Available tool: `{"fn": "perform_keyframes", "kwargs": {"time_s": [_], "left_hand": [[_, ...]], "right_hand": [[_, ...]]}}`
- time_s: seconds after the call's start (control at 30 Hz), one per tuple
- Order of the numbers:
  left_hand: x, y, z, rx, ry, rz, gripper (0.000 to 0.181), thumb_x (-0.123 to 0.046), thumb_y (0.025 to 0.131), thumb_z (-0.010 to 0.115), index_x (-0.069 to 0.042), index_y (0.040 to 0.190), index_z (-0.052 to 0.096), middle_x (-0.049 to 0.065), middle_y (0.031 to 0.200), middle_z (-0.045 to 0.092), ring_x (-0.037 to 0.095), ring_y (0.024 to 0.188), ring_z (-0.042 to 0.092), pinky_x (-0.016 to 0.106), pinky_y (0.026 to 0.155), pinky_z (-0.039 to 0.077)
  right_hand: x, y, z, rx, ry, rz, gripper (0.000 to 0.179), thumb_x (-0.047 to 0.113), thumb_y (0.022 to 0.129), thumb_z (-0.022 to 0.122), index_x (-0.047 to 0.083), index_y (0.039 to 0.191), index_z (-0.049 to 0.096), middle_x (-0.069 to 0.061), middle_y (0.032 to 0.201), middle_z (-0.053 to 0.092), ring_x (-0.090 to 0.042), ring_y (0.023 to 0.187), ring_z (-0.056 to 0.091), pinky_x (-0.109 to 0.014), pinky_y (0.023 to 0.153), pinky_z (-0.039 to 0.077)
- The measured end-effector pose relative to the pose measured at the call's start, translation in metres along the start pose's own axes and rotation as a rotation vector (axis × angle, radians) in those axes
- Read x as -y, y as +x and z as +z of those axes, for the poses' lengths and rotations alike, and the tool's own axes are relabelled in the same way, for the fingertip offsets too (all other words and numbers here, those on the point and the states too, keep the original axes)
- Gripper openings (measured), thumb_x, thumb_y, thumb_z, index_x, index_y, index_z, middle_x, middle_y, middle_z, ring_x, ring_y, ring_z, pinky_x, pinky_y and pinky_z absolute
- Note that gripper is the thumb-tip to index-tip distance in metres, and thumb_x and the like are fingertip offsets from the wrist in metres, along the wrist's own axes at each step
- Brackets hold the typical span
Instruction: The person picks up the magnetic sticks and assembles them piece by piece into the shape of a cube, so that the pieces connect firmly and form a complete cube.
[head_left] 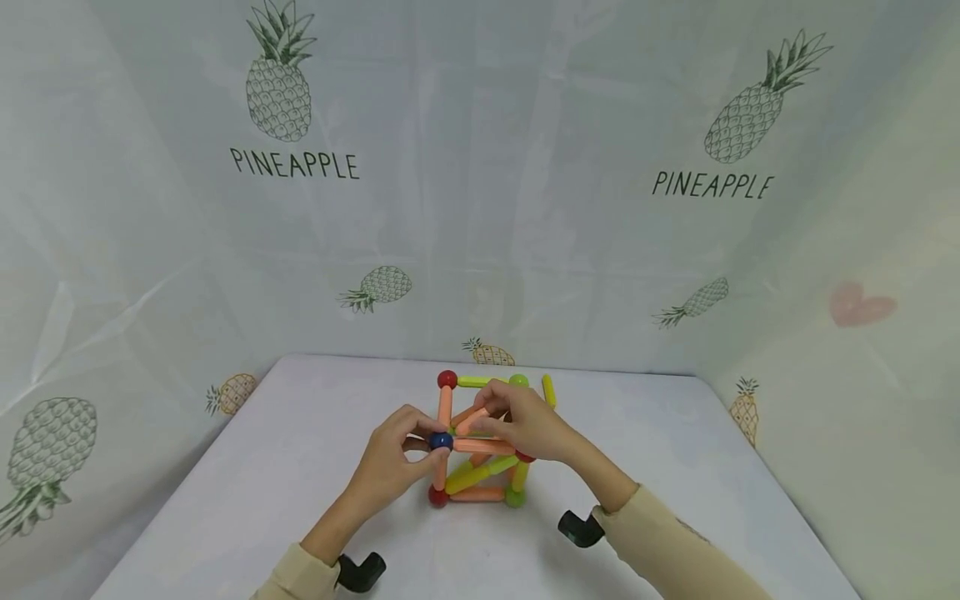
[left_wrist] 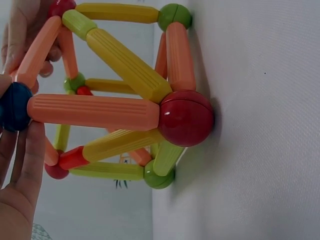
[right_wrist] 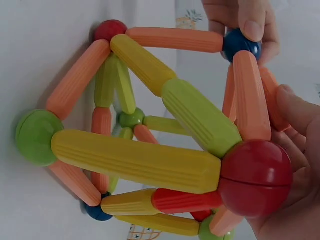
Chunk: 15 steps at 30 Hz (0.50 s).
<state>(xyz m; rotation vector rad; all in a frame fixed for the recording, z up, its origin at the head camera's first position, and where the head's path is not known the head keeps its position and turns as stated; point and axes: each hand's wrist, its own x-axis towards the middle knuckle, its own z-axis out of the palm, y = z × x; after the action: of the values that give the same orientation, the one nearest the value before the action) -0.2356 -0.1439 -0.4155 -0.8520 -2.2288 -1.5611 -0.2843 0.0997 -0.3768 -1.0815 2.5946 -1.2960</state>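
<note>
A cube-like frame of magnetic sticks and balls [head_left: 480,495] stands on the table, with diagonal sticks across its sides. My left hand [head_left: 397,450] pinches the blue ball [head_left: 441,442] at its near left top corner; fingers lie on both sides of the ball [left_wrist: 17,106] in the left wrist view. Over the top of the frame, my right hand [head_left: 528,421] holds an orange stick [head_left: 471,421] between thumb and fingers. In the right wrist view that orange stick [right_wrist: 274,100] slants close to the blue ball [right_wrist: 241,45]; whether they touch I cannot tell. A red ball [right_wrist: 256,178] sits by the right palm.
The white table [head_left: 300,467] stretches around the frame. A yellow stick [head_left: 549,390] shows at the frame's back right, partly hidden by the right hand. Behind hangs a pale curtain [head_left: 480,208] printed with pineapples. Black elbow-shaped pieces [head_left: 362,573] are at both cuffs.
</note>
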Motion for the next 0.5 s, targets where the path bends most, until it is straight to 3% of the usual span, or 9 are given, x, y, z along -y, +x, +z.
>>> {"fn": "perform_keyframes", "kwargs": {"time_s": [0.13, 0.33, 0.5], "left_hand": [[-0.002, 0.001, 0.0, 0.005, -0.007, 0.001, 0.025, 0.0, 0.081, 0.078, -0.003, 0.101, 0.063, 0.009, 0.101, 0.058, 0.022, 0.086, 0.065, 0.036, 0.078, 0.056], [-0.004, 0.002, 0.0, 0.016, 0.003, -0.018, 0.025, -0.001, 0.082, 0.077, -0.004, 0.101, 0.062, 0.009, 0.101, 0.058, 0.02, 0.087, 0.065, 0.034, 0.079, 0.056], [0.01, 0.001, 0.004, 0.007, 0.063, -0.03, 0.024, -0.012, 0.085, 0.077, -0.013, 0.104, 0.062, 0.001, 0.101, 0.057, 0.014, 0.087, 0.063, 0.029, 0.078, 0.056]], "right_hand": [[-0.002, 0.004, 0.004, 0.026, -0.019, -0.009, 0.022, 0.03, 0.093, 0.066, 0.016, 0.108, 0.058, 0.012, 0.092, 0.071, -0.009, 0.079, 0.065, -0.03, 0.067, 0.052], [-0.004, 0.006, 0.006, 0.0, -0.055, -0.017, 0.02, 0.031, 0.092, 0.067, 0.02, 0.108, 0.063, 0.01, 0.091, 0.069, -0.007, 0.081, 0.065, -0.029, 0.071, 0.054], [-0.005, 0.006, 0.007, -0.01, -0.073, -0.02, 0.019, 0.028, 0.092, 0.069, 0.019, 0.109, 0.067, 0.008, 0.093, 0.069, -0.009, 0.08, 0.066, -0.029, 0.07, 0.055]]}}
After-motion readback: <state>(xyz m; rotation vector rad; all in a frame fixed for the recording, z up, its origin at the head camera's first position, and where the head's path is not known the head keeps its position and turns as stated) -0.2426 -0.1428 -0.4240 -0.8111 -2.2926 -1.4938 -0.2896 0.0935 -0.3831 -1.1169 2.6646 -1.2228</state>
